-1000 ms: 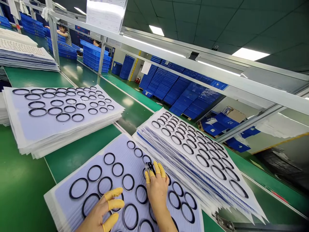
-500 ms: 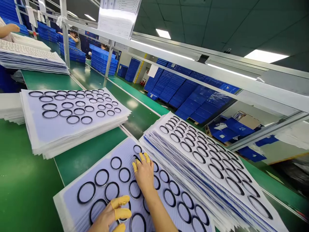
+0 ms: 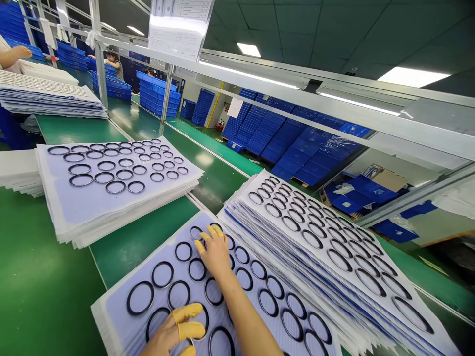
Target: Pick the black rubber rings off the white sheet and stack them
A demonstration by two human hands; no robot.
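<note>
Under both hands lies a pale blue sheet [image 3: 115,316] set with black rubber rings, such as the ring [image 3: 128,299] near its left side. My right hand [image 3: 215,252], in yellow finger cots, rests palm-down at the sheet's far end, with fingertips beside a small ring [image 3: 196,233]. My left hand [image 3: 174,329], also in cots, lies at the bottom edge of the view on a ring [image 3: 202,316]. Its palm is cut off, so its grip is hidden. To the right sits a tall stack of ringed sheets [image 3: 315,232], and another stack [image 3: 111,183] lies to the left.
The sheets lie on a green workbench [image 3: 44,277] under an aluminium rail [image 3: 260,96]. A stack of perforated sheets [image 3: 48,96] lies farther along, near a co-worker's hand [image 3: 22,51]. Another person [image 3: 113,64] stands beyond. Blue crates [image 3: 293,148] are piled across the floor.
My right hand has moved left and farther up the sheet; its pinch on dark rings has given way to a flat hand. My left hand has barely moved, and the view has shifted slightly.
</note>
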